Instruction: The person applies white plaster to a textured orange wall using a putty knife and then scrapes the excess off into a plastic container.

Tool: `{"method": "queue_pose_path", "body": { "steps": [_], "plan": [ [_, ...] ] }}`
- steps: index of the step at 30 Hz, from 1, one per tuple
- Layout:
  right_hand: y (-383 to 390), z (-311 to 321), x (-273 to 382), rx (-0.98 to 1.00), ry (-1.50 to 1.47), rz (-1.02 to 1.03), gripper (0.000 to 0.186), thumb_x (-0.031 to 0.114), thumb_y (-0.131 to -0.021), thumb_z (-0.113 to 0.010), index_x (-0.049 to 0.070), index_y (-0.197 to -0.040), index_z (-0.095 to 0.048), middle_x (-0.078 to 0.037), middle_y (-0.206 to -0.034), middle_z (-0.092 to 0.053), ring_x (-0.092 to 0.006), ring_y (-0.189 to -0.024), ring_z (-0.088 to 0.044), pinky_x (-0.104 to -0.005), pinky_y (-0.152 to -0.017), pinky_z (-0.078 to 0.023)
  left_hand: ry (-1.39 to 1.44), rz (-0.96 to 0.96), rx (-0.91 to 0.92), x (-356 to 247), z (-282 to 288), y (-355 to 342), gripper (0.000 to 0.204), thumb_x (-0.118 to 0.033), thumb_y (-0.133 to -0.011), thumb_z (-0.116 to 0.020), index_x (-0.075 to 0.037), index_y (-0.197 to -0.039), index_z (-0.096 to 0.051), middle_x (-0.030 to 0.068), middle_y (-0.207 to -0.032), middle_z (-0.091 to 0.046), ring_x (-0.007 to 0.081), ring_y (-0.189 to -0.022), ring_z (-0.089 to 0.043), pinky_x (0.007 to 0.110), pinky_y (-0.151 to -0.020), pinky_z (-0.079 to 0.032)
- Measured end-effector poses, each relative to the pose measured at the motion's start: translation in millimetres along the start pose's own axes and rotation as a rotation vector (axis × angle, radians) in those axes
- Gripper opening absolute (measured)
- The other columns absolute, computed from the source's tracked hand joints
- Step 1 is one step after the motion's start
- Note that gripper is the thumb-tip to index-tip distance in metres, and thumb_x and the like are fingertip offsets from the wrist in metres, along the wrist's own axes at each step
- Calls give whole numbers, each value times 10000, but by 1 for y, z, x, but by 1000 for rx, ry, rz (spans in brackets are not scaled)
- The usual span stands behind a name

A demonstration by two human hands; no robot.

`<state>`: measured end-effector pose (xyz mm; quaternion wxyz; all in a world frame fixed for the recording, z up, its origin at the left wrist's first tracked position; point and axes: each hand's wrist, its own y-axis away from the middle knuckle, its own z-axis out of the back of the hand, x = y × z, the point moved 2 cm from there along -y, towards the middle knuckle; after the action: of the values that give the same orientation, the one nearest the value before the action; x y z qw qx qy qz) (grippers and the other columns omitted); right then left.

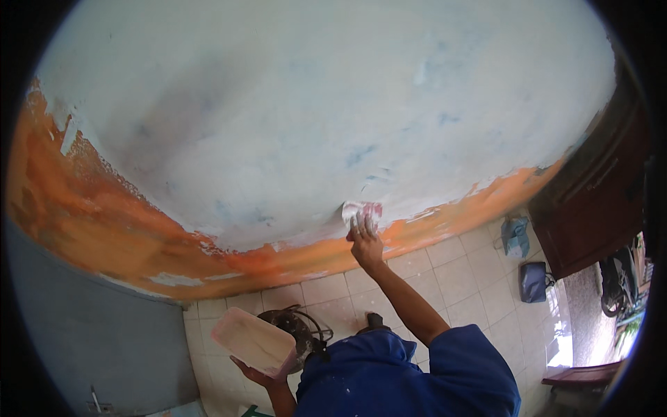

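Observation:
My right hand [365,242] is closed round a flat reddish putty spreader [373,209] smeared with white. The spreader's face lies against the wall [333,104], low down, near where the white coat meets the orange paint [271,260]. Down by my left side, my left hand [251,373] grips a pale pink rectangular tub [287,363] from below and the side. White paste [253,339] lies inside the tub. My left fingers are partly hidden beneath it. Bluish patches show through the white coat in places.
Beside the tub is a dark round object [303,333] with curved bars or cords. Cream tiles [455,281] cover the floor. A blue plastic bag [515,238] and a dark bag [533,282] lie near the brown door [590,201]. A grey wall [104,326] stands at left; a motorcycle [617,281] is outside.

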<state>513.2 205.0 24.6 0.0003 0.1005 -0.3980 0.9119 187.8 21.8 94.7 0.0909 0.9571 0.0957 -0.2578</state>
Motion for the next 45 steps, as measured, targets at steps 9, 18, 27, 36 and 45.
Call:
{"method": "queue_pose_path", "body": {
  "steps": [9, 18, 27, 36, 45],
  "plan": [
    [-28, 82, 3, -191, -87, 31, 484, -58, -740, -578, 33, -1215, -569, -144, -1228, -587, -300, -1186, -533, -410, -936, -471, -41, -38, 19, 0, 8, -11, 647, -585, -934, -302, -140, -1403, -312, 106, -1342, -434, 322, -1167, -492, 497, -954, -438],
    [-43, 29, -5, -164, -4, -58, 528, -42, -690, -589, 39, -1210, -558, -157, -1257, -560, -348, -1165, -537, -434, -869, -501, 28, 5, 8, 9, -4, 1, 636, -567, -940, -324, -132, -1403, -311, 111, -1353, -426, 327, -1181, -481, 503, -960, -435],
    [1, 8, -2, 38, -66, -114, 465, 43, -729, -616, 55, -1192, -570, -143, -1223, -579, -318, -1140, -551, -429, -885, -483, 8, 21, 99, 9, -15, -13, 638, -569, -936, -337, -137, -1403, -311, 108, -1345, -433, 326, -1160, -495, 495, -948, -444],
    [-18, 93, -1, -125, -237, -330, 567, -127, -712, -518, 26, -1259, -526, -181, -1217, -575, -308, -1126, -566, -349, -792, -525, 89, 40, -59, 5, 2, 7, 669, -588, -921, -354, -126, -1402, -315, 111, -1351, -434, 332, -1176, -486, 493, -967, -431],
    [-28, 5, 5, -142, -31, -163, 574, -35, -718, -558, 17, -1288, -500, -210, -1305, -508, -350, -1239, -470, -461, -957, -423, 30, -16, -82, -3, 5, 18, 639, -564, -943, -298, -122, -1404, -313, 121, -1363, -423, 326, -1204, -466, 500, -986, -418]
  ]
}}
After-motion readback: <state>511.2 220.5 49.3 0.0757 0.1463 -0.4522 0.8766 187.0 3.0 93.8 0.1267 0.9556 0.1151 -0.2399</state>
